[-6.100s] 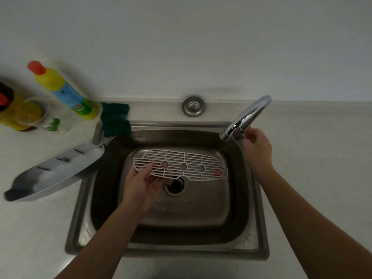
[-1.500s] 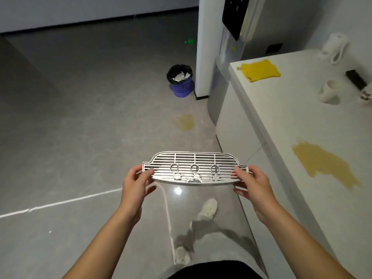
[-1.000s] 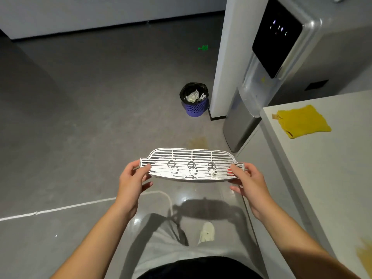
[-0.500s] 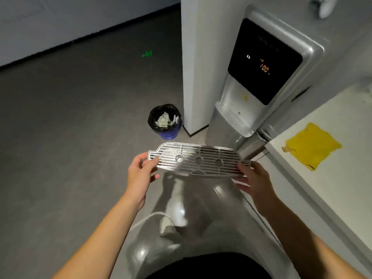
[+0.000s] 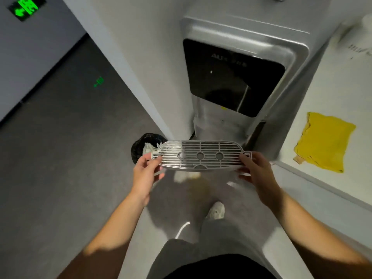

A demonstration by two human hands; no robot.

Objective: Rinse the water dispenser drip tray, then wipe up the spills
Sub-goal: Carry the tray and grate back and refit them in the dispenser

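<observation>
Person stands facing the water dispenser (image 5: 241, 81), a tall silvery unit with a glossy black front panel and a recessed bay below it. Both bare hands hold the drip tray grate (image 5: 200, 156) level in the air, just in front of the bay. Grate: pale plastic, long with rounded corners, thin parallel slats, three round openings in a row, a small tab at each end. Left hand (image 5: 146, 173) pinches the left end, thumb on top, fingers curled beneath. Right hand (image 5: 256, 171) grips the right end likewise, fingers closed on the edge. Yellow cloth (image 5: 324, 141), soft and crumpled, lies on the white counter (image 5: 330, 97) to the right. Black-lined bin (image 5: 144, 147) sits on the grey floor behind the left hand.
</observation>
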